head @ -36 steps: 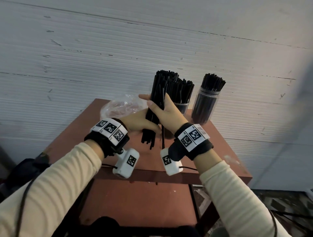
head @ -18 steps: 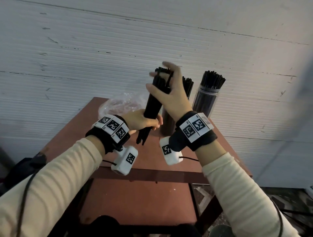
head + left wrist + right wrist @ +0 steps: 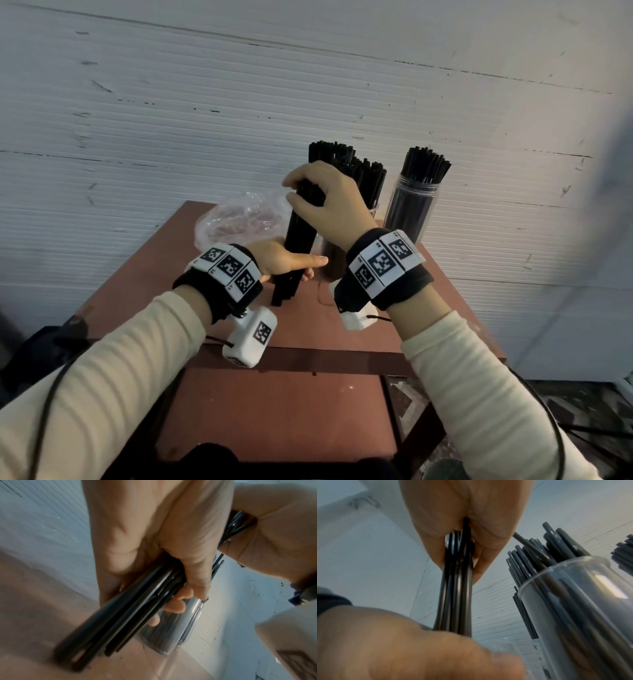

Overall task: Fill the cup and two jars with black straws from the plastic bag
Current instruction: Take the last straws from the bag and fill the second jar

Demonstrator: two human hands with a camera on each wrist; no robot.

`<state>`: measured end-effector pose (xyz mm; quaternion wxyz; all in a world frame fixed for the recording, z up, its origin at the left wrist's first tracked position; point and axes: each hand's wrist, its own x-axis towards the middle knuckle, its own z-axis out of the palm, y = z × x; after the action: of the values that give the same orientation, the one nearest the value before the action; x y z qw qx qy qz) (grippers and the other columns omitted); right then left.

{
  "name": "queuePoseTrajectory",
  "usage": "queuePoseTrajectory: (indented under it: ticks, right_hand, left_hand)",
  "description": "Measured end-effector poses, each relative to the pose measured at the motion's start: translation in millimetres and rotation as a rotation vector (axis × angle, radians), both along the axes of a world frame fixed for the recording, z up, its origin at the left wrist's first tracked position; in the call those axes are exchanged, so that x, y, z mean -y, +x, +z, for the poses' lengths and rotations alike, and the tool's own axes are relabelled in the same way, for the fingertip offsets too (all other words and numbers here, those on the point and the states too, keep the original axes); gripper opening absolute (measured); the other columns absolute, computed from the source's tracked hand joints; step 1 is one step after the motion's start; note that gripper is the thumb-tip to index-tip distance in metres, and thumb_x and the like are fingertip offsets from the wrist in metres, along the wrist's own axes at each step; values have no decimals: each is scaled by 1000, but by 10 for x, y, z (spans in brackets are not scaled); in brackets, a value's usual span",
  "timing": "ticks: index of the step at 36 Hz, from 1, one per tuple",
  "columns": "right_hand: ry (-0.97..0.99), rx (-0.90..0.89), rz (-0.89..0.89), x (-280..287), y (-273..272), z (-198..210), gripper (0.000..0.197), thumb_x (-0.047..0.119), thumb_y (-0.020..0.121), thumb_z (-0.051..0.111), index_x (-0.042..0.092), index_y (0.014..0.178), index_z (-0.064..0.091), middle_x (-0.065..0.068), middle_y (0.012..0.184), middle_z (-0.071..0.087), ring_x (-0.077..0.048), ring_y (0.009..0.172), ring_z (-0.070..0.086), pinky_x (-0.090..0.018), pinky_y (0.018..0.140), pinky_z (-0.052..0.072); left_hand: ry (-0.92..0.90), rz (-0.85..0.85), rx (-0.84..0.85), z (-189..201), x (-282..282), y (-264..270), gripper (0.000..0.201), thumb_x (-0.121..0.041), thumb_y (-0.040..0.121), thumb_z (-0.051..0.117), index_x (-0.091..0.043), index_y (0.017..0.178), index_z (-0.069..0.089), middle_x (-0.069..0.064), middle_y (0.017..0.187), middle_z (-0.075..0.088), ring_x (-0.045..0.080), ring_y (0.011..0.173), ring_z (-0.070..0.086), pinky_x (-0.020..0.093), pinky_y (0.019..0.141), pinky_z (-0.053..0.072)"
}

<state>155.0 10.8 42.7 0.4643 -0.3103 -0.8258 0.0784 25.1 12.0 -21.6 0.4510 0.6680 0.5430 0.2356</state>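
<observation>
Upright, slightly tilted: bundle of glossy black straws [image 3: 301,226], gripped low by left hand [image 3: 281,260] and pinched near the top by right hand [image 3: 334,205], just left of the straw-filled cup [image 3: 371,192]. Further right of the cup, clear jar [image 3: 411,209] packed with straws; left of it, crumpled plastic bag [image 3: 239,219]. All on reddish-brown table [image 3: 144,274] against white ribbed wall [image 3: 171,120].

Two straw-filled jars [image 3: 409,202] close behind; bag [image 3: 239,219] left.
</observation>
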Motion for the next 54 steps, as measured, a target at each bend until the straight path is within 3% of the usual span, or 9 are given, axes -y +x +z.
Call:
queuePoseTrajectory:
  ticks: [7, 11, 17, 21, 26, 31, 37, 46, 54]
  right_hand:
    - [-180, -210, -36, 128, 255, 77, 74, 41, 75, 79, 20, 135, 41, 1, 122, 48, -9, 102, 52, -15, 87, 46]
    - [-340, -26, 24, 191, 390, 119, 58, 54, 69, 78, 22, 114, 58, 0, 110, 57, -9, 99, 56, -17, 83, 47]
    - [-383, 123, 118, 303, 426, 165, 11, 19, 80, 76, 15, 89, 71, -10, 78, 65, -17, 72, 62, -27, 68, 53]
    - [-335, 81, 86, 242, 505, 253, 9, 8, 83, 68, 5, 75, 65, 4, 67, 62, -3, 65, 59, -16, 64, 48]
    - [-225, -126, 37, 136, 696, 515, 13, 7, 85, 67, 2, 73, 63, 10, 61, 57, 0, 59, 55, -16, 58, 45]
    - [-165, -275, -33, -41, 872, 812, 18, 4, 83, 66, -9, 73, 58, 12, 55, 49, -1, 51, 47, -13, 50, 38]
    - [-202, -306, -65, -182, 869, 990, 12, 8, 82, 65, -2, 76, 61, -1, 59, 48, -9, 49, 44, -19, 44, 33]
    - [-169, -187, -196, -482, 916, 985, 29, 13, 82, 63, -12, 74, 54, -6, 63, 47, -10, 54, 45, -17, 50, 38]
    - [-173, -127, -189, -634, 872, 912, 31, 16, 85, 62, -12, 74, 54, -7, 64, 46, -11, 54, 45, -18, 51, 39]
  left_hand:
    - [138, -78, 204, 159, 140, 39, 39, -24, 97, 58, -13, 61, 50, 0, 64, 53, 24, 83, 59, 34, 88, 47]
    - [182, -266, 80, 369, 288, 156, 36, -19, 98, 56, -9, 64, 52, -2, 63, 58, 14, 76, 66, 20, 76, 52]
    - [194, -390, 141, 479, 383, 350, 46, -4, 94, 59, -26, 54, 63, -5, 58, 58, 9, 63, 59, 21, 70, 54]
    - [288, -263, 103, 497, 343, 415, 16, -23, 90, 67, -7, 89, 70, 6, 77, 70, 13, 75, 68, 21, 73, 55]
    - [461, 53, 125, 452, 196, 381, 85, -62, 53, 84, -31, 118, 39, -13, 111, 58, -1, 102, 60, 19, 82, 51]
    - [554, 255, 138, 365, -116, 355, 114, -45, 52, 94, -30, 135, 17, 1, 125, 36, 13, 116, 42, 24, 91, 39]
    - [340, 83, 192, 321, -483, 499, 136, -30, 61, 92, -27, 151, -10, -13, 140, 31, 8, 131, 34, 38, 117, 28]
    - [349, 11, 164, 294, -781, 504, 93, -41, 53, 93, -24, 133, 48, -9, 118, 66, 8, 113, 61, 38, 105, 46]
    - [355, -4, 196, 232, -809, 483, 86, -46, 51, 92, -28, 126, 53, -7, 115, 68, 9, 111, 64, 42, 102, 49]
